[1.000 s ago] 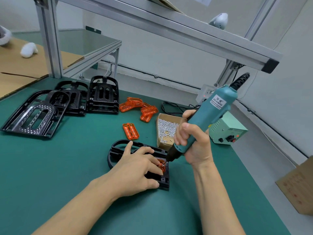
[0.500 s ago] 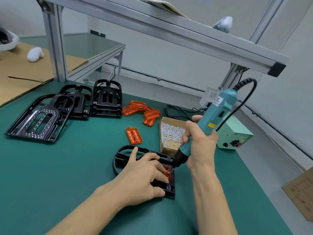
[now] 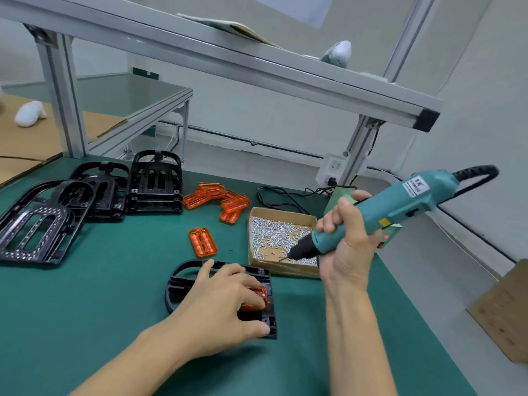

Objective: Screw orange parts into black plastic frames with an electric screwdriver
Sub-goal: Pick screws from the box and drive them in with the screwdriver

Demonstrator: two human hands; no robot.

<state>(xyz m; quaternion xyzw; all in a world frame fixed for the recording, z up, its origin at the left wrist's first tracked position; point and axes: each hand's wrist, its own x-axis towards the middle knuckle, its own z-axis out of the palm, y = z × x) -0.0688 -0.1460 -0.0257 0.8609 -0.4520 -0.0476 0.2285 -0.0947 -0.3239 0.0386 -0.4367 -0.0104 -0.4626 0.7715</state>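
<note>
A black plastic frame (image 3: 183, 284) lies on the green mat near the front. An orange part (image 3: 261, 292) sits in its right end, mostly covered by my left hand (image 3: 225, 304), whose fingers press flat on the part and frame. My right hand (image 3: 347, 247) grips a teal electric screwdriver (image 3: 400, 204), tilted with its bit (image 3: 287, 256) pointing down-left into the cardboard box of screws (image 3: 278, 235). A single orange part (image 3: 202, 242) lies loose behind the frame.
Stacks of black frames (image 3: 154, 184) and a flat one (image 3: 37, 227) lie at back left. A heap of orange parts (image 3: 220, 200) is behind the screw box. A green power supply (image 3: 390, 238) stands right; an aluminium rack beam (image 3: 228, 58) crosses overhead.
My right hand lifted the screwdriver off the frame and swung its bit right into the screw box. My left hand stayed pressed on the frame and orange part.
</note>
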